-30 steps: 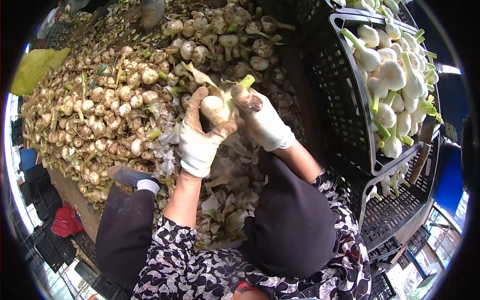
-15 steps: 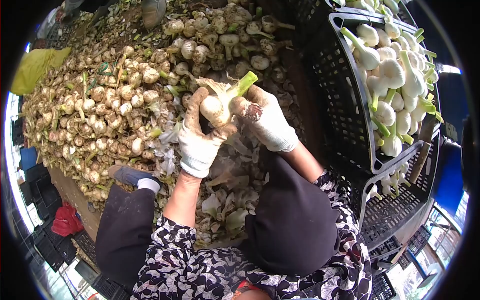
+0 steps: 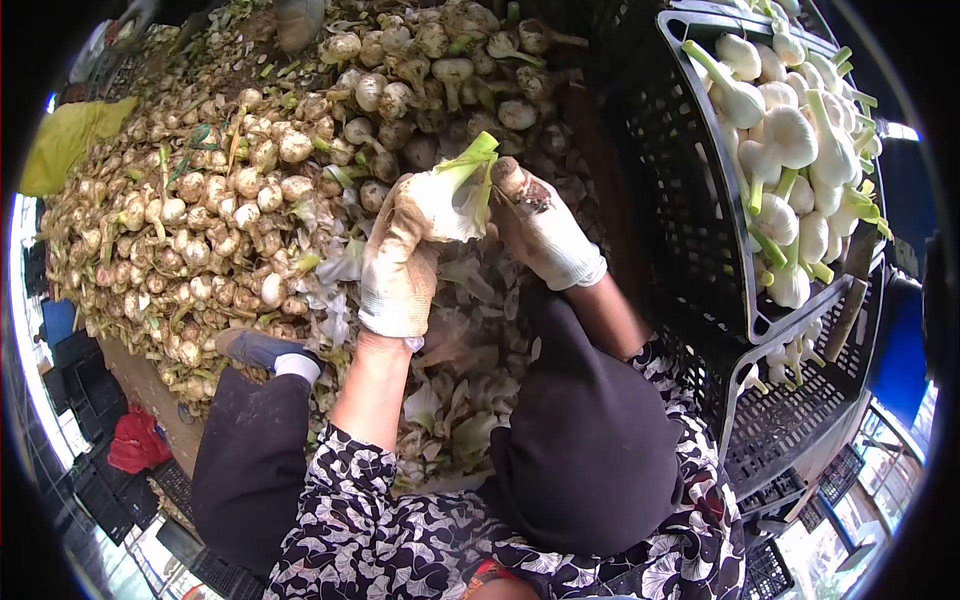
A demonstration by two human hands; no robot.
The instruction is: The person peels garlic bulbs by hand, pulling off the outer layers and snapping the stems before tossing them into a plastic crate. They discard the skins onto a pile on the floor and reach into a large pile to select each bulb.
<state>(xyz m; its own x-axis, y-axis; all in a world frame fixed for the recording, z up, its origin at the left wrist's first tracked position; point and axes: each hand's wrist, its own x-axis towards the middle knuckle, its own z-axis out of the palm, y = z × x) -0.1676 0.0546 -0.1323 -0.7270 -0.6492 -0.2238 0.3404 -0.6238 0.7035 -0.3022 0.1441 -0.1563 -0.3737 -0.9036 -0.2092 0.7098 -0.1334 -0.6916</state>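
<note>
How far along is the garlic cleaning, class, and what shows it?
Done: clean white garlic bulbs with green stems lie in a black plastic crate. In hand: the left white-gloved hand holds a pale bulb with green leaf attached. Remaining: a wide heap of brown-stained bulbs, so it looks far from finished.

Pale garlic bulb [image 3: 430,207]; green stem [image 3: 473,155] tilted upward
</note>
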